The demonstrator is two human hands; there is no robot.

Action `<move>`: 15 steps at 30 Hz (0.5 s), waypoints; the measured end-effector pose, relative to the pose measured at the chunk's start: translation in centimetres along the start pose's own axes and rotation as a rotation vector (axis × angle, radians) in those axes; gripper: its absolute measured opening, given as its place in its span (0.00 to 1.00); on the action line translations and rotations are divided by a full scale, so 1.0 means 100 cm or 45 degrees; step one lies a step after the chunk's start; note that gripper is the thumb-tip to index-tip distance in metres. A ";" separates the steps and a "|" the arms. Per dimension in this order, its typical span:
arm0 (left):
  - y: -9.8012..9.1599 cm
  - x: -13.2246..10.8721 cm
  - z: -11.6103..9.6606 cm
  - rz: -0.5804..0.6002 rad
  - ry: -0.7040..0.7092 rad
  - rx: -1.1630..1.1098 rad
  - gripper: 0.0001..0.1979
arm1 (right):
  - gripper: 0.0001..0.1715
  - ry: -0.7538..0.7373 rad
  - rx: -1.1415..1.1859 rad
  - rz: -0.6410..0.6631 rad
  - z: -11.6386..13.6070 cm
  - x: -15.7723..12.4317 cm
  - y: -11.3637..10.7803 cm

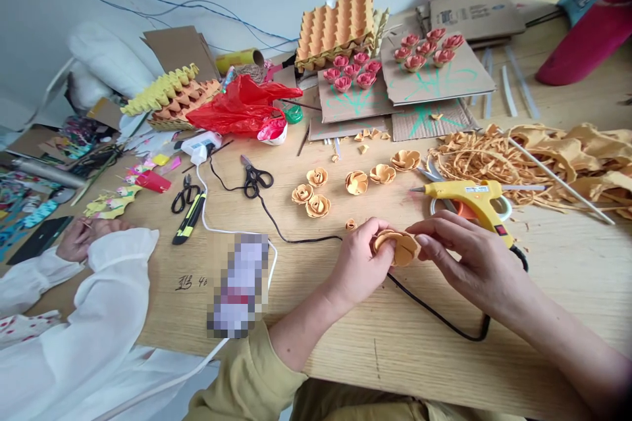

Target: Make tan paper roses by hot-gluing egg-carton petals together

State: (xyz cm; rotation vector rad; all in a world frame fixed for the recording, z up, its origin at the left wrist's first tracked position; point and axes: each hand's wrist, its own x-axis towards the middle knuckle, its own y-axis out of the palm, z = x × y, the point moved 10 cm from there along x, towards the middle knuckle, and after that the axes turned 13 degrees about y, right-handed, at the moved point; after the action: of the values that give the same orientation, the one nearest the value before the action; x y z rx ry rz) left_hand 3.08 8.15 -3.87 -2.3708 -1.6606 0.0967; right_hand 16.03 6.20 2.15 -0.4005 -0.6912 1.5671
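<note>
An orange egg-carton flower (405,250) is held over the table, gripped between the thumb and fingers of my left hand (363,256). My right hand (457,250) pinches a petal at the flower's right edge. Just beyond my left hand lies a tiny curled flower centre (351,224). Several finished-looking orange flowers (356,182) rest farther back, three of them grouped at the left. Beside my right hand a yellow glue gun (474,194) lies with its nozzle pointing left and its black cord running under my hands.
Orange carton scraps (474,151) heap at the right. Black scissors (254,177) and a yellow-black cutter (189,218) lie left of the flowers. Pink flowers (366,80) sit on cardboard sheets (439,82). A red plastic bag (237,108) is behind. A co-worker's white sleeve (118,270) occupies the left.
</note>
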 end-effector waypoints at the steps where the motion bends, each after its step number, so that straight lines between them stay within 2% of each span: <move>1: 0.002 -0.001 0.004 0.004 -0.049 -0.080 0.04 | 0.12 0.006 0.013 -0.009 -0.001 0.000 -0.001; 3: 0.004 -0.001 0.009 0.013 -0.104 -0.178 0.05 | 0.11 0.007 0.021 -0.019 -0.003 0.000 -0.003; 6: 0.004 0.000 0.010 0.014 -0.095 -0.188 0.06 | 0.11 0.009 0.032 -0.020 -0.003 0.000 -0.003; 12: 0.001 0.000 0.008 0.038 -0.090 -0.070 0.10 | 0.11 0.037 0.037 0.008 -0.003 0.000 0.000; 15: 0.000 0.002 0.001 0.052 -0.006 0.053 0.10 | 0.09 0.000 0.017 0.013 0.001 -0.001 0.002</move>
State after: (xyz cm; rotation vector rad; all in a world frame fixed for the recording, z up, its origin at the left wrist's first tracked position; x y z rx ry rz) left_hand 3.09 8.36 -3.97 -2.3759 -1.5963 0.1433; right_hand 15.80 6.07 2.07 -0.3949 -0.6788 1.5808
